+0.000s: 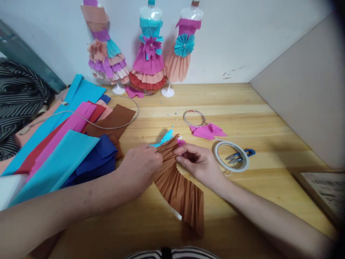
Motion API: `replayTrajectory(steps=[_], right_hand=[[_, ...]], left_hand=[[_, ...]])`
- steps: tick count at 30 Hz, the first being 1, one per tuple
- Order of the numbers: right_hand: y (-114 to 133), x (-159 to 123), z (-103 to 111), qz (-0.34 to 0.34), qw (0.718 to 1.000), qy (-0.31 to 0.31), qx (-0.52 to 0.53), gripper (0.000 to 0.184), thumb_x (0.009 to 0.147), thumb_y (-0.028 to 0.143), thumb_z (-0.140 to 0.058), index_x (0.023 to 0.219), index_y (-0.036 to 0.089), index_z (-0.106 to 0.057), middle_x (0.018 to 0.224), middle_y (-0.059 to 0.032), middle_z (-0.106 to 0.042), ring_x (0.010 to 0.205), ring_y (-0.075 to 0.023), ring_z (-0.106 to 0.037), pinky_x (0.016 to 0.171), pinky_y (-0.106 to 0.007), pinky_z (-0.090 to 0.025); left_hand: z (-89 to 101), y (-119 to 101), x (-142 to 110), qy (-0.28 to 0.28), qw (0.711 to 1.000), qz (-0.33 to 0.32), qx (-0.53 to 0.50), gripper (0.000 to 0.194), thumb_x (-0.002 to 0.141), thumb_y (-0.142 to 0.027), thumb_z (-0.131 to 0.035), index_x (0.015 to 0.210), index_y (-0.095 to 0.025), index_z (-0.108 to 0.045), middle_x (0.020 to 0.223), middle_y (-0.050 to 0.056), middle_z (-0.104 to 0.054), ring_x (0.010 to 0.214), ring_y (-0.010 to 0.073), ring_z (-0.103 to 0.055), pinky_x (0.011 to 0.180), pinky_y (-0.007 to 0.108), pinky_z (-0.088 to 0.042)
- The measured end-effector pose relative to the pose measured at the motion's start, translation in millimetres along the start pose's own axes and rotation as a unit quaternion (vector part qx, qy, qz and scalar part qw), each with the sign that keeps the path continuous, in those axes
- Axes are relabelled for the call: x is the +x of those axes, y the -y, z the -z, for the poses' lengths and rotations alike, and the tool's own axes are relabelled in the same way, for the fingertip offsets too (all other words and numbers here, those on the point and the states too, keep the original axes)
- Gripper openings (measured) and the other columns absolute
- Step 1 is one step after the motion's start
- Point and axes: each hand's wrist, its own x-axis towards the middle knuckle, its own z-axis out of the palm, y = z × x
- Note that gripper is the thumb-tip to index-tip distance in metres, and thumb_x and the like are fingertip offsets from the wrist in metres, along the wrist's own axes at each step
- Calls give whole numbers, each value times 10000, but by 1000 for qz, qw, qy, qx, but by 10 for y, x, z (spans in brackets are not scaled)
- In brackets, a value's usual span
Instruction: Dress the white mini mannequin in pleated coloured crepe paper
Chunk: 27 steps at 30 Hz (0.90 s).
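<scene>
Mid-frame, the fingers of the left hand (pixel 144 166) and right hand (pixel 201 162) pinch pleated brown crepe paper (pixel 185 190).

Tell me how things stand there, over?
Both hands on pleated brown paper. Loose magenta scrap just beyond. Tape roll around part of blue-handled snips, beside right forearm.

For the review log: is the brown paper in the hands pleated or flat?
Pleated: the brown paper shows many narrow folds, fanning out below the hands.
</scene>
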Motion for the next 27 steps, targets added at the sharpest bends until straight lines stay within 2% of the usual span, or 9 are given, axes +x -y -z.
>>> replayTrajectory(steps=[3, 7, 13, 18, 22, 27], right_hand=[[1, -5, -9, 13, 1000, -1, -16, 71, 753, 202, -623, 799, 165, -661, 715, -28, -662, 605, -131, -575, 558, -248, -452], [5, 3, -19, 1, 1000, -1, 5, 72, 749, 214, -632, 796, 166, -658, 680, -15, -642, 576, -121, -563, 529, -236, -445], [-15, 11, -35, 3, 1000, -9, 18, 66, 751, 221, -637, 778, 162, -653, 675, -16, -647, 567, -113, -562, 522, -227, -440], [-52, 4, -36, 24, 1000, -14, -12, 56, 774, 206, -613, 786, 161, -644, 692, -22, -656, 584, -122, -582, 539, -235, -460], [2, -1, 2, 103, 988, -21, -110, 62, 798, 127, -583, 816, 165, -629, 722, -23, -652, 619, -128, -594, 558, -238, -470], [93, -11, 46, 238, 946, -35, -217, 122, 839, 84, -552, 893, 171, -617, 764, -44, -598, 673, -138, -585, 557, -235, -482]], left_hand=[[23, -30, -27, -5, 1000, 8, -15, 91, 853, -208, -569, 825, -165, -644, 898, 77, -679, 878, 245, -645, 646, 314, -487], [37, -81, -51, -22, 999, 13, -35, 188, 850, -348, -603, 815, -165, -631, 868, 77, -673, 898, 255, -642, 664, 316, -492], [2, -77, 19, -26, 999, 26, -29, 127, 857, -271, -592, 890, -149, -603, 909, 89, -668, 911, 248, -642, 686, 310, -489], [-41, -48, 76, -22, 999, 24, -19, 100, 870, -172, -501, 911, -152, -591, 914, 91, -676, 891, 239, -650, 675, 304, -491], [-42, -32, 90, -20, 999, 24, -18, 115, 854, -143, -486, 911, -156, -585, 901, 89, -684, 877, 251, -660, 660, 319, -499], [-44, -24, 95, -26, 999, 14, -19, 125, 849, -128, -485, 911, -154, -590, 897, 88, -692, 872, 247, -664, 673, 320, -505]])
